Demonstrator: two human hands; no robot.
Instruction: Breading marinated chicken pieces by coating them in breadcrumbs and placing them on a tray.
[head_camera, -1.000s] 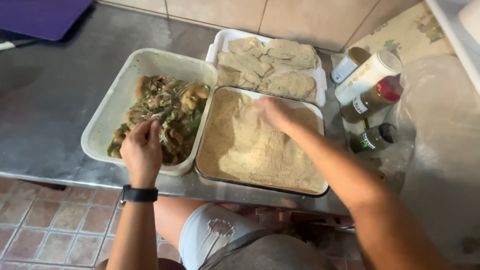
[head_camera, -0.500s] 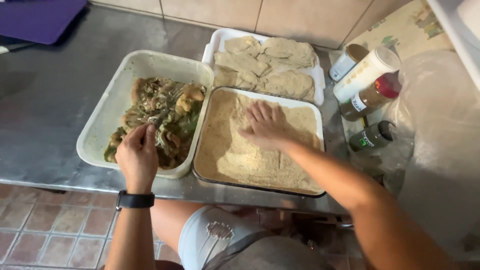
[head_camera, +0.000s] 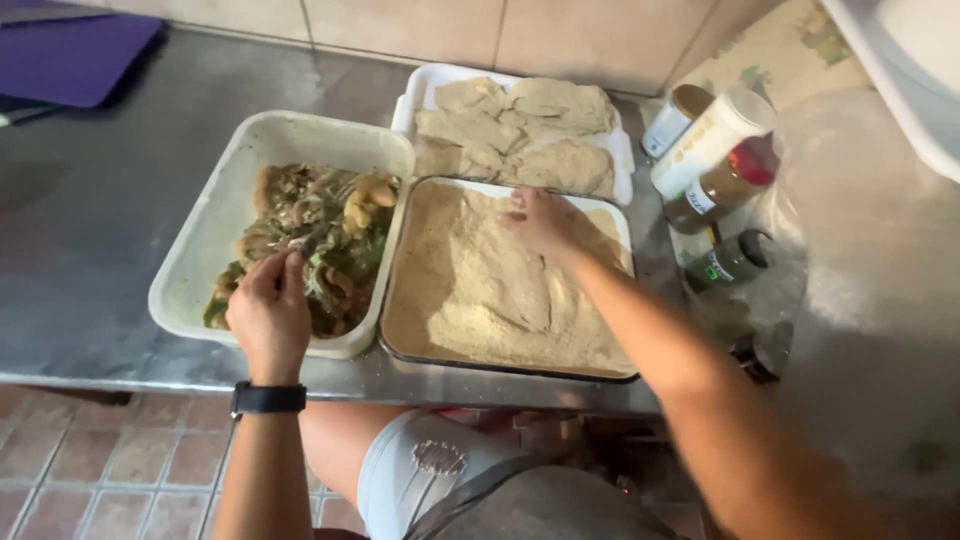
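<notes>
Steel counter (head_camera: 90, 240) | left hand (head_camera: 268, 312) in marinated meat (head_camera: 320, 230) | right hand (head_camera: 545, 220) on breadcrumbs (head_camera: 490, 300)

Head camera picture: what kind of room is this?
Most likely a home kitchen. A steel counter against a tiled wall holds a tray of breadcrumbs, a tub of marinated meat and spice jars.

The steel table (head_camera: 120, 220) carries a white tub (head_camera: 215, 215), a crumb tray (head_camera: 405, 330), a white tray of breaded cutlets (head_camera: 622, 165), spice jars (head_camera: 715, 165) and a purple board (head_camera: 70, 55).
</notes>
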